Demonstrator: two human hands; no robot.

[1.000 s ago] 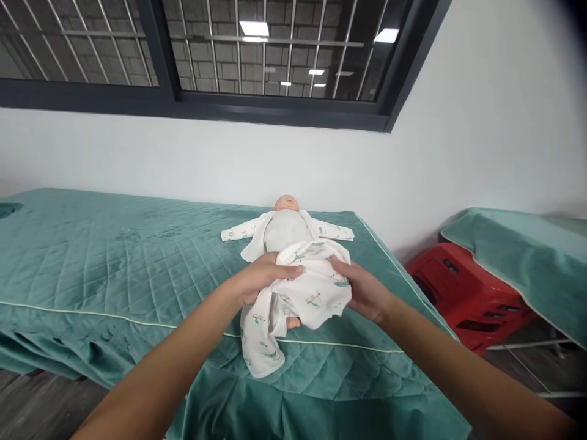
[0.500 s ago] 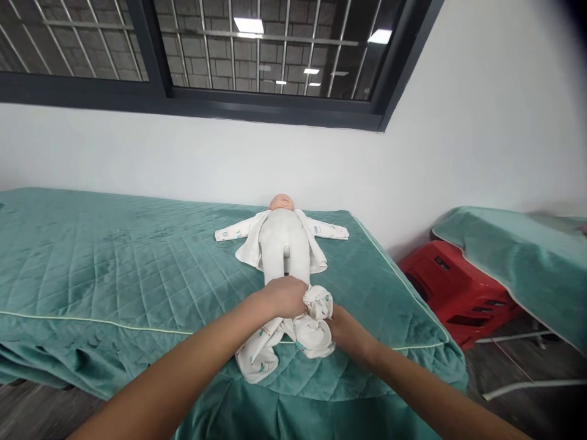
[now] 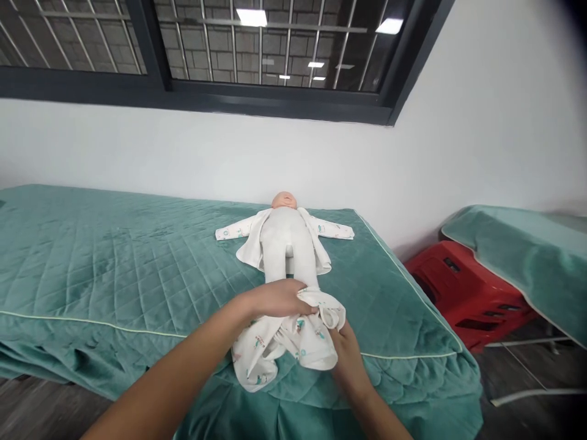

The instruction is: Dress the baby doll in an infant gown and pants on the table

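In the head view, a pale wall point(image 3: 183, 150) with a dark window frame point(image 3: 284, 109) stands beyond the hands, and below it is a bed point(image 3: 132, 263) with a green quilted cover. The doll point(image 3: 285, 235) lies on its back, its head far from the hands and its legs toward them. An open white jacket point(image 3: 236, 230) is on its arms.

The white printed pants point(image 3: 316, 349) lie bunched between the hands, at the lower legs of the doll. The left hand point(image 3: 279, 297) lies across these legs, its thumb closed on the upper folds of the pants. The right hand point(image 3: 347, 349) is under the nearer folds; its fingers are hidden, so I cannot tell how tightly they hold.

I judge the pants light, soft and limp, easy to twist; the gathered opening seems the best place to hold. The doll may slide if the cloth is pulled.

The front edge of the bed runs just beneath the hands, and one pants leg hangs over it. The side edge is to the right of the right hand, with red stools point(image 3: 463, 290) farther out. To the left of the left hand, the wide cover gives room for moving.
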